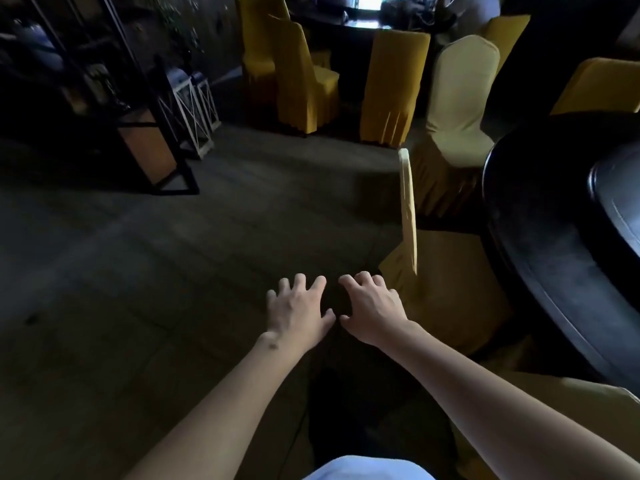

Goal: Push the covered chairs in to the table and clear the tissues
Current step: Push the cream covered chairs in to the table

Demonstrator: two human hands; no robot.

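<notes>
Both hands are held out low over the floor [145, 258], palms down, nothing gripped. Left hand [300, 311]: fingers spread and slightly bent, grip released. Right hand [372, 311]: fingers loosely curled, thumb almost meeting the left thumb, grip also released. Bare forearms are seen; a pale blue garment edge shows at the bottom of the view.

Just right of the right grip, the nearest covered chair [446, 282] is seen edge-on: thin cream backrest rim, mustard fabric draped over the seat, soft folds. No contact between grip and cover is seen. Right of that chair, the surface [540, 237] is found: round, dark, glossy rim, with a raised inner disc. Beyond the chair, a second cream covered chair [460, 98] with a pleated mustard skirt stands against the surface rim.

Further ahead of the grips, several mustard covered chairs [391, 84] with pleated hems are grouped round a far dark table [332, 22]. Far left of the left grip: a black metal frame shelf [138, 109] and white lanterns [195, 105] with crossed bars. Floor looks matte, dark, plank-patterned. No tissues can be made out.
</notes>
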